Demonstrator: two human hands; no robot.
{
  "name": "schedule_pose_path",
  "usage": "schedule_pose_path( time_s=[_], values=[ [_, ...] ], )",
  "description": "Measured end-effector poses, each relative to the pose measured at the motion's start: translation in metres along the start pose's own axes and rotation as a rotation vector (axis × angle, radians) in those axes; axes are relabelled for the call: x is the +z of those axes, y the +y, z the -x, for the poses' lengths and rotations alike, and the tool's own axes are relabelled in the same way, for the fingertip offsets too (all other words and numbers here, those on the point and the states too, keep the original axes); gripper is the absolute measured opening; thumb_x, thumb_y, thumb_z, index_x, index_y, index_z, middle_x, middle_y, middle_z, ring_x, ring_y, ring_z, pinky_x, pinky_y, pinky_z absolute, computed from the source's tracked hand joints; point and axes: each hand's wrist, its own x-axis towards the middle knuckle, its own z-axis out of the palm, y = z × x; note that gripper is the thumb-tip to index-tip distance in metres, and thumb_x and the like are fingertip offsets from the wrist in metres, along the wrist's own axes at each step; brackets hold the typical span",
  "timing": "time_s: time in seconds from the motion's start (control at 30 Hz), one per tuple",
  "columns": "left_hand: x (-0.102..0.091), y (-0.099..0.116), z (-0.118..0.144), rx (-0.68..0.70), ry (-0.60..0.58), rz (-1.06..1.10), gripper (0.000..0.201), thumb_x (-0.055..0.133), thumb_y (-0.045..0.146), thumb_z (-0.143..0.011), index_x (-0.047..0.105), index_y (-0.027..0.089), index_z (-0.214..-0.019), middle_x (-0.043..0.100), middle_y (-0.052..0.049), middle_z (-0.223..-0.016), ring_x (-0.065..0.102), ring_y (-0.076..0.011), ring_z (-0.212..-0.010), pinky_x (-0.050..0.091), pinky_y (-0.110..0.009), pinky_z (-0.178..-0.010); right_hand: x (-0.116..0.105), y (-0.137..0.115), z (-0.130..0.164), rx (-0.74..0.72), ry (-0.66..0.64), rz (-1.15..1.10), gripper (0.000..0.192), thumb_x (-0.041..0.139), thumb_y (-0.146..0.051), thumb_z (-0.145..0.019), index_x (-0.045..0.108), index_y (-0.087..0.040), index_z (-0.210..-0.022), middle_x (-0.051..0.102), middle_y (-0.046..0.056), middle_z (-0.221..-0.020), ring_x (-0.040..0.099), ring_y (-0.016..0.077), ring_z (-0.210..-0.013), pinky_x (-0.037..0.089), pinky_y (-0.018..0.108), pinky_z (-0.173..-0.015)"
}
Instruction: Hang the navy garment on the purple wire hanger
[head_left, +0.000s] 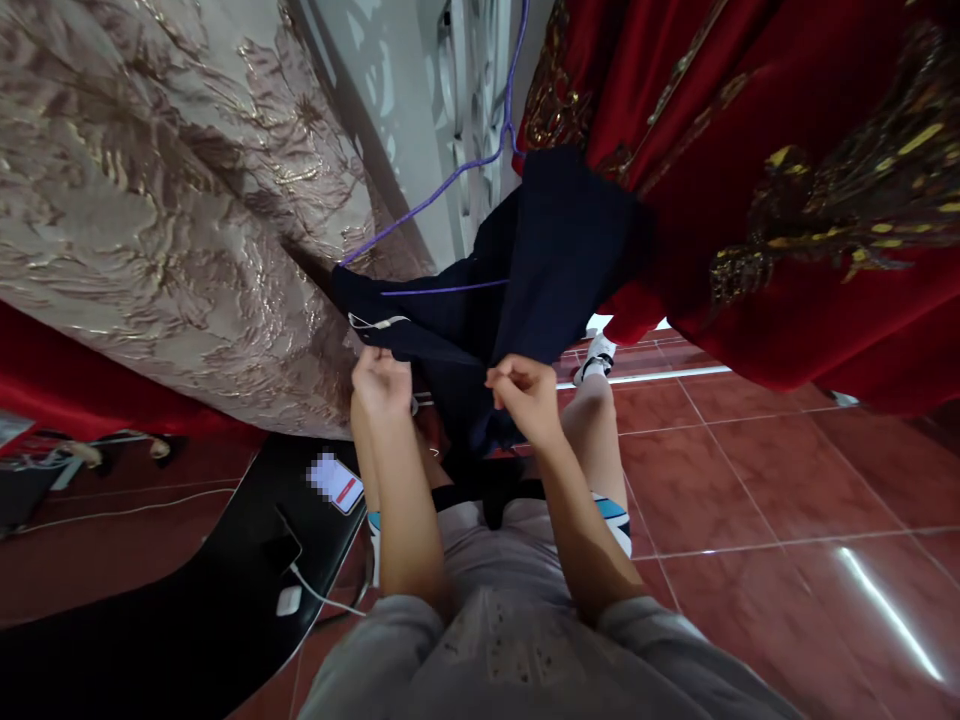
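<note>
Head-cam view, looking down. Both hands raised at chest height w/ a dark navy garment (517, 270) hanging on a purple hanger (442, 185), between beige brocade fabric (165, 200) and red embroidered cloth (787, 170). Left hand (382, 382) grip closed on the lower edge; right hand (529, 392) pinches a fold nearby. Cloth looks light, soft, limp; prob. best held at hem or seams.
</note>
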Motion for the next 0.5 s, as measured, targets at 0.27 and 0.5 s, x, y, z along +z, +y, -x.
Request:
schedule_pose_path(
  time_s=[0.27, 0.5],
  values=[
    [0.03, -0.006, 0.079, -0.111, -0.272, -0.37, 0.027, 0.079, 0.041, -0.08, 0.065, 0.018, -0.082, 0.059, 0.003, -0.073, 0.057, -0.0119, -0.071, 0.047, -0.023, -0.074, -0.059, 0.019, 0.02, 0.044, 0.345, 0.113, 0.027, 0.067, -0.034, -0.081, 0.056, -0.019, -0.061, 0.052, -0.003, -0.055, 0.047, 0.0102, -0.055, 0.038, 0.025, -0.057],
    [0.068, 0.004, 0.111, 0.094, -0.418, -0.445, 0.022, 0.064, 0.041, -0.1, 0.068, 0.021, -0.107, 0.071, -0.006, -0.103, 0.066, -0.019, -0.095, 0.051, -0.029, -0.087, -0.026, 0.022, 0.02, -0.105, -0.096, 0.209, 0.057, 0.077, -0.032, -0.082, 0.059, -0.021, -0.135, 0.067, 0.01, -0.133, 0.063, 0.0241, -0.12, 0.05, 0.038, -0.104]
  ],
)
